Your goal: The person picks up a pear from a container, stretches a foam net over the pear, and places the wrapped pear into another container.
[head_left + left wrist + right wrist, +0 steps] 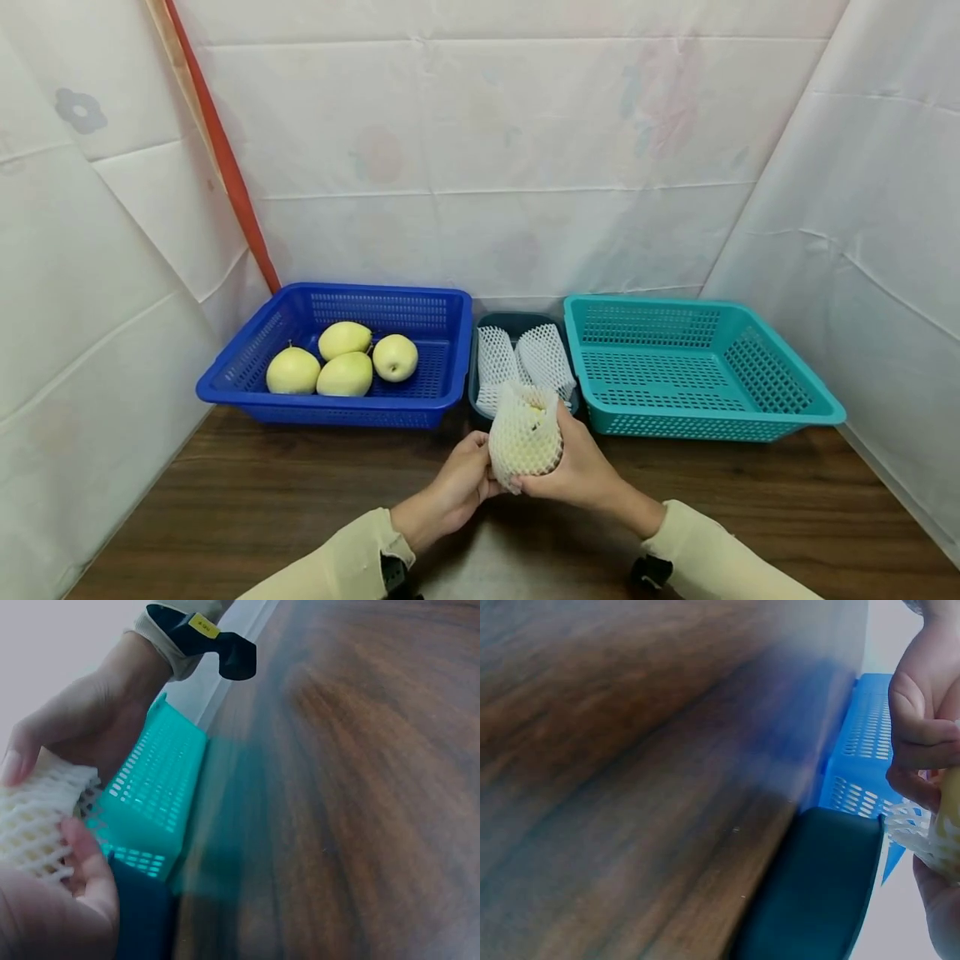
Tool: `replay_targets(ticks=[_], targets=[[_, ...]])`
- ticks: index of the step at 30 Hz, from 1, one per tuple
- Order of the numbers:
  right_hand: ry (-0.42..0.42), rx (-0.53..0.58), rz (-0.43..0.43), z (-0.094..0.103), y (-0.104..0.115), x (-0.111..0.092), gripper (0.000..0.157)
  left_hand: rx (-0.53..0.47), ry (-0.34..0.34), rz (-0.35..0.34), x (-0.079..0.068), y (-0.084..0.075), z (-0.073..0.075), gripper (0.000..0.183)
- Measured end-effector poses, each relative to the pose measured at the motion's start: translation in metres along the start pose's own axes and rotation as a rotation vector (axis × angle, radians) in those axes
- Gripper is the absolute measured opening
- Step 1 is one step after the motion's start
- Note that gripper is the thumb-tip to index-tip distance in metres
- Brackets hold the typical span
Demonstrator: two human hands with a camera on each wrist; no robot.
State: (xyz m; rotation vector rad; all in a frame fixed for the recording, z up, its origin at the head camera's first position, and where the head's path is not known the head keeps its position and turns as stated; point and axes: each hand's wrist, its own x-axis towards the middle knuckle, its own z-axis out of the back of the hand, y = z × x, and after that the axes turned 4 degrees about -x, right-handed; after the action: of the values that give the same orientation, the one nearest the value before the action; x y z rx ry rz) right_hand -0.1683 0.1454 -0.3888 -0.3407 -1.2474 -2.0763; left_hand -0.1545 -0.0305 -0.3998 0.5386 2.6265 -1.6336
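Observation:
A pale yellow pear sits inside a white foam net sleeve, held above the table in front of the small dark bin. My right hand grips the sleeved pear from the right, thumb low and fingers behind it. On the other side, my left hand pinches the sleeve's edge with curled fingers. Part of the pear's top shows through the upper opening. In the left wrist view the net lies between both hands. More flat foam net sleeves lie in the dark bin.
At the left stands a blue basket with several bare pears. A turquoise basket stands at the right, with no fruit visible in it. White cloth walls rise behind and beside the brown wooden table.

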Motion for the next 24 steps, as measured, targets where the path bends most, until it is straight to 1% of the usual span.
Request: replay_targets(ticks=[4, 7, 10, 12, 15, 19, 24], targets=[[-0.008, -0.001, 0.018, 0.01, 0.006, 0.005, 0.09, 0.034, 0.074, 0.025, -0.001, -0.01, -0.001, 0.012], [-0.003, -0.002, 0.015, 0.023, 0.022, 0.012, 0.088, 0.066, 0.134, 0.037, -0.002, -0.02, -0.003, 0.02], [0.005, -0.008, 0.017, 0.039, 0.04, 0.021, 0.089, 0.102, 0.165, 0.03, -0.004, -0.033, -0.005, 0.02], [0.008, -0.018, 0.009, 0.049, 0.042, 0.027, 0.092, 0.132, 0.168, 0.01, -0.004, -0.042, -0.005, 0.02], [0.015, -0.091, -0.013, 0.063, 0.033, 0.033, 0.097, 0.203, 0.154, -0.047, -0.004, -0.058, -0.002, 0.021], [0.03, -0.187, -0.032, 0.086, 0.022, 0.044, 0.098, 0.324, 0.103, -0.151, 0.0, -0.08, 0.006, 0.026], [0.056, -0.283, -0.069, 0.117, 0.012, 0.059, 0.099, 0.531, 0.021, -0.29, 0.005, -0.103, 0.024, 0.025]])
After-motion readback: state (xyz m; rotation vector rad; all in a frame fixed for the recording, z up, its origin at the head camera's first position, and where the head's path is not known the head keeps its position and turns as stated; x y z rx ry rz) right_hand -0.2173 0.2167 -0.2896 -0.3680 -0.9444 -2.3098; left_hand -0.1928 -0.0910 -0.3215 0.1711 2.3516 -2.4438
